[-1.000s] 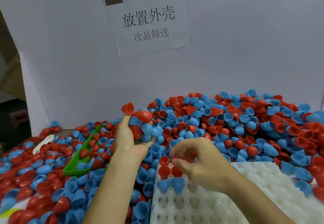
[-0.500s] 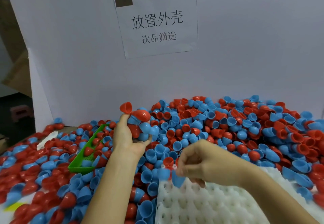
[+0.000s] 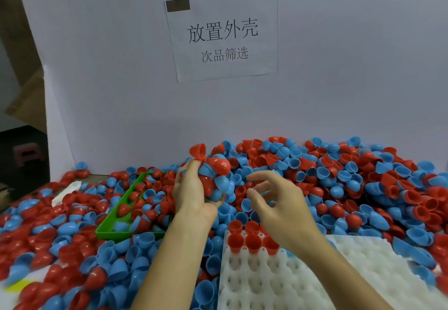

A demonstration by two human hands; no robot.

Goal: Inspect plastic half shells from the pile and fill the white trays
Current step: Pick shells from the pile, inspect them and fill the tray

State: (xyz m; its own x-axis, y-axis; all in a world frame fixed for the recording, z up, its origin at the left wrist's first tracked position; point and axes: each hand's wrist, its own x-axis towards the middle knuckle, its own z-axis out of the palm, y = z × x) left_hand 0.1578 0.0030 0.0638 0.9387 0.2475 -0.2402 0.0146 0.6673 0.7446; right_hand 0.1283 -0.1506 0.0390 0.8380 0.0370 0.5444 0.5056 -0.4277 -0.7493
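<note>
The left hand (image 3: 194,193) is clamped round a handful of red and blue shells (image 3: 214,178), held up over the pile (image 3: 339,176) that covers the surface. The right hand (image 3: 274,200) hovers beside it, fingers loosely curled and holding nothing that shows. Below it lies the white tray (image 3: 278,283), with only a few red shells (image 3: 252,238) seated along its far edge. The step looks like drawing the next shell from the handful; next it needs a look-over, then seating in a free pocket.
</note>
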